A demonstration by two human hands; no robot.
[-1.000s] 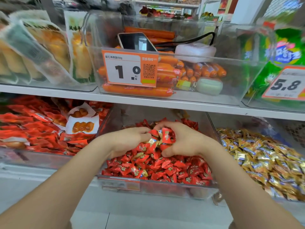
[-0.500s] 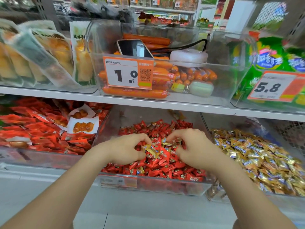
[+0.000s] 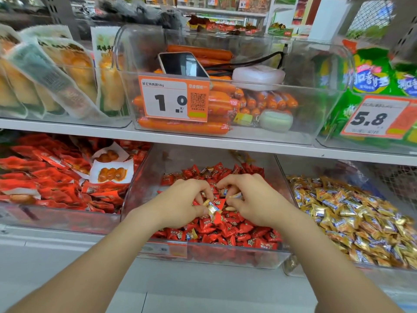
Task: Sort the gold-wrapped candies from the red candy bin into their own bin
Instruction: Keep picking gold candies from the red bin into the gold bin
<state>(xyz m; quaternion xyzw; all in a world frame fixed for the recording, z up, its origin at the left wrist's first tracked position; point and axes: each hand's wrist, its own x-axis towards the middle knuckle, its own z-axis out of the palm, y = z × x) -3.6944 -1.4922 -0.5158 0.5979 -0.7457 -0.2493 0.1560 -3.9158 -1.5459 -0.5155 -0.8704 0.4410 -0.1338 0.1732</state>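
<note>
A clear bin (image 3: 144,190) on the lower shelf holds a heap of red candies (image 3: 228,229) with a few gold-wrapped ones mixed in. Both hands are down in that heap. My left hand (image 3: 180,202) pinches a gold-wrapped candy (image 3: 211,207) between thumb and fingers. My right hand (image 3: 255,199) has its fingers curled round another gold-wrapped candy (image 3: 235,195). To the right stands the bin of gold candies (image 3: 352,220), piled high. One more gold candy (image 3: 191,235) lies among the red ones near the front.
A bin of red snack packets (image 3: 56,177) stands left of the candy bin. The upper shelf (image 3: 203,137) carries a clear bin of orange sausages (image 3: 185,128) with a phone (image 3: 182,64) and a white case on top, plus price tags.
The red candies that both hands lifted a second ago have dropped back. My hands lowered into the heap, and each now holds a gold-wrapped candy.
</note>
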